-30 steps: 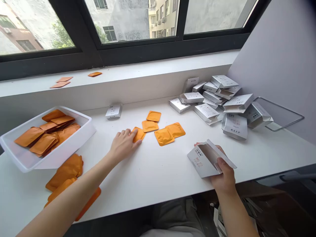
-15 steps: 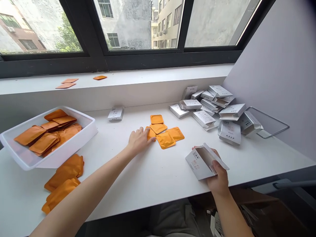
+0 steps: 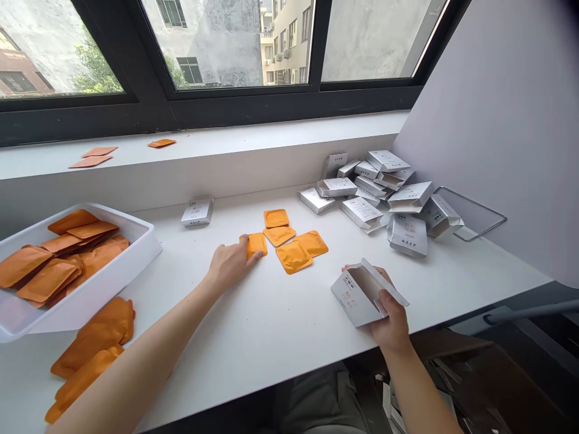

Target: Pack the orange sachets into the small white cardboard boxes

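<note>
My left hand [image 3: 230, 263] is closed on the left edge of an orange sachet [image 3: 257, 245], thumb at its lower side, with the sachet low over the white table. Just right of it, several more orange sachets [image 3: 295, 257] lie partly overlapping. Near the table's front edge my right hand [image 3: 392, 313] grips a small white carton [image 3: 357, 301], thumb on its raised flap. The carton is tilted and its open end faces up; printed characters show on its side. What lies inside it cannot be made out.
A white plastic bin [image 3: 149, 241] full of orange sachets stands at the left, with sachet stacks [image 3: 97, 334] before it. Open cartons [image 3: 409, 235] are heaped at the back right beside a wire frame [image 3: 493, 226]. One closed-looking carton [image 3: 198, 212] sits near the sill [image 3: 253, 132].
My left hand has drawn one orange sachet leftward, away from the group. My right hand still holds the carton. The whole view has turned slightly to the right.
</note>
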The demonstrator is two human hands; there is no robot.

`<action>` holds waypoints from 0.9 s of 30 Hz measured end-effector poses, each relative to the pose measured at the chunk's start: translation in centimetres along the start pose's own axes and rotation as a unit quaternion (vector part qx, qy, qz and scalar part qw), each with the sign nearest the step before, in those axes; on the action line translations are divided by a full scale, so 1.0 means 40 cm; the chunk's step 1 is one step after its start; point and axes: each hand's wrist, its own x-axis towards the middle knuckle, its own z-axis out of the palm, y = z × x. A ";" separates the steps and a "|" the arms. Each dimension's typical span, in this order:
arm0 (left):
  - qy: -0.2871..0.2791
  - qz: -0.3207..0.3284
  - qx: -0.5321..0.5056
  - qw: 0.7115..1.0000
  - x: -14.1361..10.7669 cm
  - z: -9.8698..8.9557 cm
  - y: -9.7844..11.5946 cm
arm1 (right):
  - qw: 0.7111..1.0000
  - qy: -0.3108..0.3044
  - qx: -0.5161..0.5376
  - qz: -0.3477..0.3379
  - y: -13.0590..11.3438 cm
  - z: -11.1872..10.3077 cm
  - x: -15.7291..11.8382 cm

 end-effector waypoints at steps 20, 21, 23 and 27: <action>0.139 -0.033 -0.058 0.988 -0.014 0.054 -0.025 | 0.865 0.073 -0.337 -0.364 -0.045 0.143 0.401; 0.140 -0.023 -0.060 0.988 -0.013 0.055 -0.027 | 0.857 0.072 -0.350 -0.370 -0.028 0.131 0.404; 0.144 -0.008 -0.062 0.988 -0.011 0.059 -0.031 | 0.842 0.072 -0.377 -0.378 -0.010 0.114 0.407; 0.149 0.044 -0.097 0.983 -0.007 0.073 -0.041 | 0.833 0.094 -0.400 -0.371 -0.008 0.121 0.406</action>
